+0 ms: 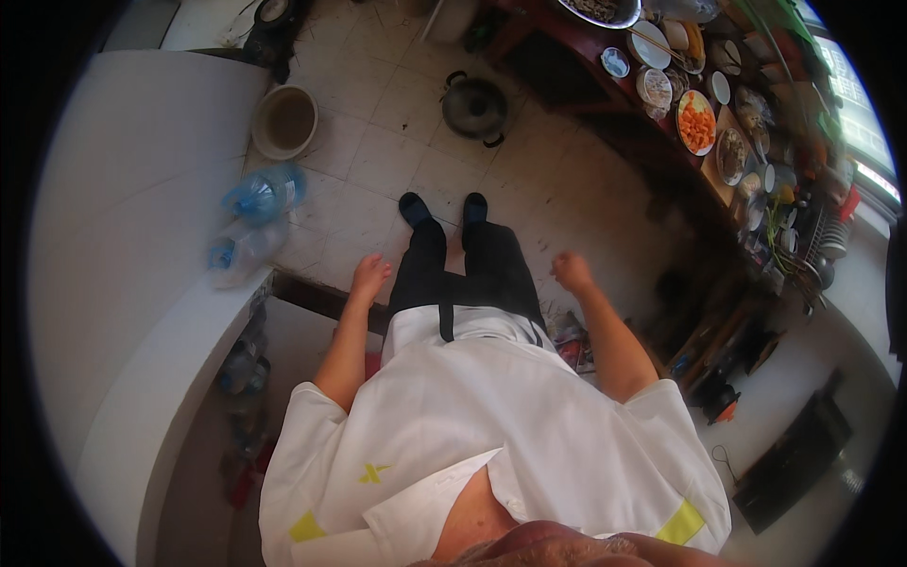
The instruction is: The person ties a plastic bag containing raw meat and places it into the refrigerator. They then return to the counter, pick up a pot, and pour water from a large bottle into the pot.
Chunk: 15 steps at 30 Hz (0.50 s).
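My left hand (371, 276) hangs beside my left thigh with its fingers loosely bent and somewhat apart; nothing shows in it. On the other side, my right hand (571, 271) hangs away from my right thigh, its fingers curled, and no object is visible in it. Both arms are lowered. Ahead of my slippers, a dark lidded pot (475, 108) with two side handles rests on the tiled floor (386, 159). A pale bucket (285, 122) with brownish contents stands to the front left. Nearer on the left lie a blue plastic bottle (266, 193) and a clear plastic bottle (248, 248).
A long counter curves along the right, crowded with dishes. It bears a plate of orange chunks (697, 123), a metal bowl (602, 10), a white plate (649, 46) with chopsticks nearby, and stacked bowls (835, 237). A low white wall (177, 361) runs along the left.
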{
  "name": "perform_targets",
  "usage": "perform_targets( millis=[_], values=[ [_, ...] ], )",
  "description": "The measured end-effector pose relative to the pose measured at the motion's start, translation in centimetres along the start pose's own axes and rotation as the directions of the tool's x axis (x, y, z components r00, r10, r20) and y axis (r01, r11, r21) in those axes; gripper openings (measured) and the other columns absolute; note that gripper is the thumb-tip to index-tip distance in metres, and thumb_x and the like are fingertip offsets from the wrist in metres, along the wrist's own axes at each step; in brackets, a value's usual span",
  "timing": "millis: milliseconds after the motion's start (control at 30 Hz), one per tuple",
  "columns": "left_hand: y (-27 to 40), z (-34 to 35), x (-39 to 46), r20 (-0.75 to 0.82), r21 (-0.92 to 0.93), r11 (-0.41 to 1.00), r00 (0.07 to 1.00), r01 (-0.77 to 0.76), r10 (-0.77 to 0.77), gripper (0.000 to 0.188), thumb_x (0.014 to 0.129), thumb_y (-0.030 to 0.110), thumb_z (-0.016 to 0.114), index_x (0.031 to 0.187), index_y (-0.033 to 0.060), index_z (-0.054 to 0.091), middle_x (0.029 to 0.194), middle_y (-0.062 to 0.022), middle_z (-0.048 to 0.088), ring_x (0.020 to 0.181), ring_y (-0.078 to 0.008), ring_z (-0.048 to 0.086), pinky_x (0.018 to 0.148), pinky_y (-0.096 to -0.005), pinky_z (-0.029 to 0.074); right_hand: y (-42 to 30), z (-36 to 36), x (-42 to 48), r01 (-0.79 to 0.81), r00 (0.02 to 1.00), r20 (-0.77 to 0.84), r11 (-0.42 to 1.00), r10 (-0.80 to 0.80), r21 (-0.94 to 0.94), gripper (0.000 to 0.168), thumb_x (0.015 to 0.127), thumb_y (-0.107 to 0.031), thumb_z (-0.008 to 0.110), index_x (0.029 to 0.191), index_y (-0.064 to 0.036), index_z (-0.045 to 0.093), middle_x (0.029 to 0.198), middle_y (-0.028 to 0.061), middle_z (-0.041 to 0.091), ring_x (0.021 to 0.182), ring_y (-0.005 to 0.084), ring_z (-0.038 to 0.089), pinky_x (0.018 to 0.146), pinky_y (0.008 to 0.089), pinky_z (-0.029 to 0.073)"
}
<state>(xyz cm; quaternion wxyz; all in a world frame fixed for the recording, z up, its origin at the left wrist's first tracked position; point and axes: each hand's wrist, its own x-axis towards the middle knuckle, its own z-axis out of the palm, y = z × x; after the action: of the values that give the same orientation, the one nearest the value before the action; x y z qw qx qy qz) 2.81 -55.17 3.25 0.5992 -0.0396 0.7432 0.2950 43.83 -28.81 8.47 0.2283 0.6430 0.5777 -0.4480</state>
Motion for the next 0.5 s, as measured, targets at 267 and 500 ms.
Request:
perform_targets(
  millis=[267,500],
  values=[
    [0.3,8.0,8.9,-0.014,0.051,0.982,0.983,-0.182,0.183,0.033,0.09,0.007,0.046,0.122,-0.0024,0.051,0.097,-0.0126,0.068,0.082,-0.0165,0.064,0.079,-0.0283,0.05,-9.9,3.4,13.3,0.183,0.979,0.134,0.954,-0.155,-0.236,0.024,0.085,-0.024,0.056,0.099,-0.007,0.063,0.096,0.0204,0.066,0.094,0.039,0.062,0.082,0.0447,0.05],
    [-4.9,16.6,16.0,0.032,-0.184,0.983,0.999,-0.013,0.019,0.033,0.093,0.01,0.044,0.125,0.002,0.048,0.106,-0.008,0.065,0.089,-0.0121,0.062,0.076,-0.026,0.047,-17.8,7.0,35.8,0.335,0.941,0.143,0.782,-0.307,-0.525,0.028,0.086,-0.023,0.057,0.106,-0.004,0.057,0.104,0.0201,0.064,0.099,0.0362,0.061,0.086,0.0434,0.049]
  ],
)
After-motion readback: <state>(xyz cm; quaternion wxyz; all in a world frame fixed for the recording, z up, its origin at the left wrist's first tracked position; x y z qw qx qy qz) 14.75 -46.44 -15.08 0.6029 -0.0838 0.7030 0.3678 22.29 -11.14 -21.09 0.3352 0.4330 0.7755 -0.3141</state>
